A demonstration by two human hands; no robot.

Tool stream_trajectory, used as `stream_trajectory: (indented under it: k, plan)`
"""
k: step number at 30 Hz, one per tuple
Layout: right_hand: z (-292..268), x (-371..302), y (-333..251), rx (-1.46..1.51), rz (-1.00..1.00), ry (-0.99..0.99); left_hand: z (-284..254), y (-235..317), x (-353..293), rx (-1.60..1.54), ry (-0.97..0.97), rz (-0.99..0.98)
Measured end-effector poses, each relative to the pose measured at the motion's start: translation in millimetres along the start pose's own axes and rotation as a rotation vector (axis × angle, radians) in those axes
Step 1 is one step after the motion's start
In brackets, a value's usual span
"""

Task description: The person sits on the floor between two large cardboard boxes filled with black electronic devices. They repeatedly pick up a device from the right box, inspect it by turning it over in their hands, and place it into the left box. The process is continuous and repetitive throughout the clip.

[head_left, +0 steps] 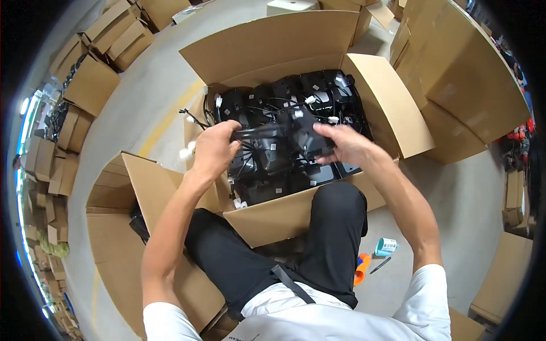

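Note:
Over a large open cardboard box (278, 227) I hold a black plastic unit (307, 133), slightly blurred. My right hand (348, 143) is closed on its right edge, thumb on top. On the other side, my left hand (215, 149) pinches the black cable bundle (259, 133) that runs to the unit. White connectors (187, 150) dangle beside the left wrist. Beneath my hands, several similar black units (273, 153) fill the box, with loose cables and small white labels among them.
Another open cardboard box (114, 238) stands at the left. On the floor by my right knee lie an orange tape dispenser (362, 269), a teal roll (386, 246) and a black pen (380, 265). A tall carton (466, 79) rises at the far right.

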State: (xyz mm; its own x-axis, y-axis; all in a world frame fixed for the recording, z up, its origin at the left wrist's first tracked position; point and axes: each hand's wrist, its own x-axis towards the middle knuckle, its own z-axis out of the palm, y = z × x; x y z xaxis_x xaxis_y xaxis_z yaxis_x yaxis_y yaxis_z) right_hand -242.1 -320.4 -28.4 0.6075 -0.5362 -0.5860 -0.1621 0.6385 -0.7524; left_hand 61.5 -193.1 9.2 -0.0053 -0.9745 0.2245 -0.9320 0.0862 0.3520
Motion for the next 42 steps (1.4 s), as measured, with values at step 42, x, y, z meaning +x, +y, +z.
stream_trajectory:
  k: [42]
  plan:
    - [92, 15, 14, -1.242, -0.687, 0.426, 79, -275, -596, -1.116, 0.004, -1.551]
